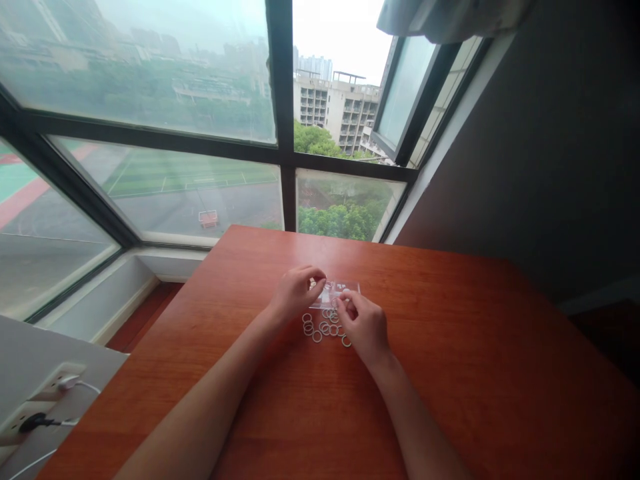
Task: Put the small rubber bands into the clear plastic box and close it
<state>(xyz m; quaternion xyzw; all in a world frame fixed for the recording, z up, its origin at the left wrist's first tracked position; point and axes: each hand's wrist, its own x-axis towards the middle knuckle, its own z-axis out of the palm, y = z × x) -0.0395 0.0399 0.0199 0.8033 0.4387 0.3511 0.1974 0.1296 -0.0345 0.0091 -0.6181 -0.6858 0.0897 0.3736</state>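
Observation:
Above the far part of the table, my left hand (pixel 296 291) is closed, thumb and fingertips brought together at the left side of a clear plastic container (pixel 354 287). What it pinches, if anything, is too small to make out. Opposite it, my right hand (pixel 367 325) is also closed in a pinch at the container's near right side; I cannot make out what lies between its fingertips. Small items show inside the container, partly hidden by my hands. Several thin pale rings (pixel 317 337) lie loose on the wood just below it, some overlapping.
The reddish-brown wooden table (pixel 320 413) spreads under both forearms. Dark-framed windows (pixel 285 157) rise behind its far edge, one pane swung open. A dark wall stands to the right. At lower left, wall sockets (pixel 30 423) hold plugs with white cables.

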